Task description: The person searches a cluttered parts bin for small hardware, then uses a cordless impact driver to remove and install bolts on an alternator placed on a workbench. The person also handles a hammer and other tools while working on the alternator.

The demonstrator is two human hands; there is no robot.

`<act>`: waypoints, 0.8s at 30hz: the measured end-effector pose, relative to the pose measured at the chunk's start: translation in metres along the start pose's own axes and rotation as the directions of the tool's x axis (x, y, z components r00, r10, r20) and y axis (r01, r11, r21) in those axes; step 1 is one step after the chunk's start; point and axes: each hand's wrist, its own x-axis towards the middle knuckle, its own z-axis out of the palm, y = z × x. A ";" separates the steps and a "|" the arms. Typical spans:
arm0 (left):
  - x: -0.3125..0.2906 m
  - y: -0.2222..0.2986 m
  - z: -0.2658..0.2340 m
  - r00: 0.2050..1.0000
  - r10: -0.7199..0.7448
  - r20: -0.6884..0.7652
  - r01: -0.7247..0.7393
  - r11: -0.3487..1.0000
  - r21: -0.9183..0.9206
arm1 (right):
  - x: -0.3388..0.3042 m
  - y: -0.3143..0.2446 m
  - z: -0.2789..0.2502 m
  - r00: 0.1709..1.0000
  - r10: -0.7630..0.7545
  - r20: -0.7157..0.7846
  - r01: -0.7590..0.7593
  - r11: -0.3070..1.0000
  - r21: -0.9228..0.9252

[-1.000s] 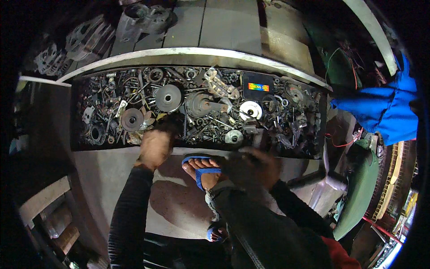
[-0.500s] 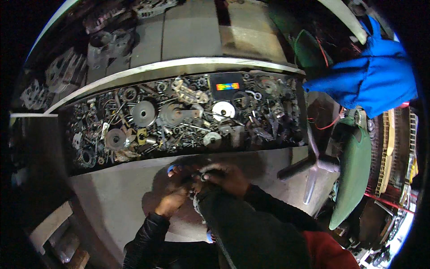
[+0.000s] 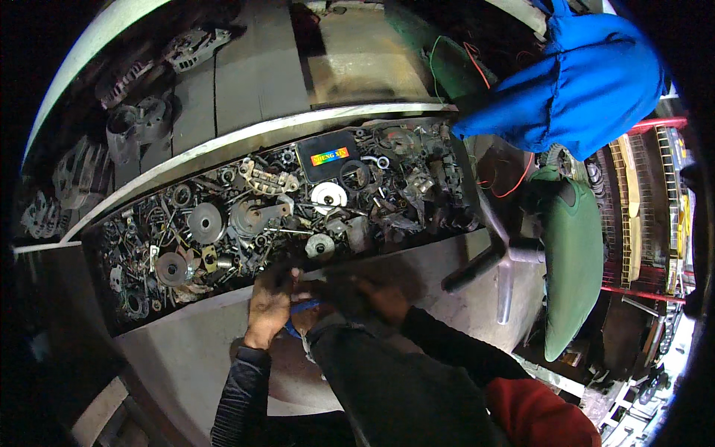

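Observation:
My left hand (image 3: 268, 307) is closed just in front of the parts tray's near edge, its fingers curled at a dark thing I cannot make out. To its right my right hand (image 3: 386, 299) is also closed, with its fingertips in shadow at the same dark shape (image 3: 334, 293). The hands are a short way apart, above my foot in a blue sandal (image 3: 302, 307). My leg in dark trousers (image 3: 395, 380) stretches out beneath my right forearm. Behind the hands lies the long tray (image 3: 223, 296) full of greasy metal parts.
Discs, gears, bolts and a black box (image 3: 325, 170) fill the tray. To the right stand a metal chair base (image 3: 508, 257), a green padded seat (image 3: 573, 261) and a hanging blue cloth (image 3: 566, 89). Engine castings (image 3: 138, 127) lie at the far left.
My view has turned, so the tray sits tilted and further left. My left hand has moved up toward the tray edge, and my right hand has drawn apart from it.

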 end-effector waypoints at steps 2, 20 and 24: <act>0.011 -0.004 0.000 0.987 0.144 -0.073 -0.141 0.989 0.038 | 0.001 0.013 0.003 0.999 -0.045 -0.030 0.041 0.993 -0.111; -0.075 -0.151 -0.175 0.788 -0.081 -0.610 0.112 0.994 0.013 | 0.040 0.092 -0.018 0.948 -0.029 -0.317 -0.064 0.958 -0.279; -0.067 -0.164 -0.177 0.727 0.068 -0.683 -0.060 0.998 0.036 | 0.037 0.085 -0.018 0.917 -0.045 -0.396 -0.020 0.987 -0.158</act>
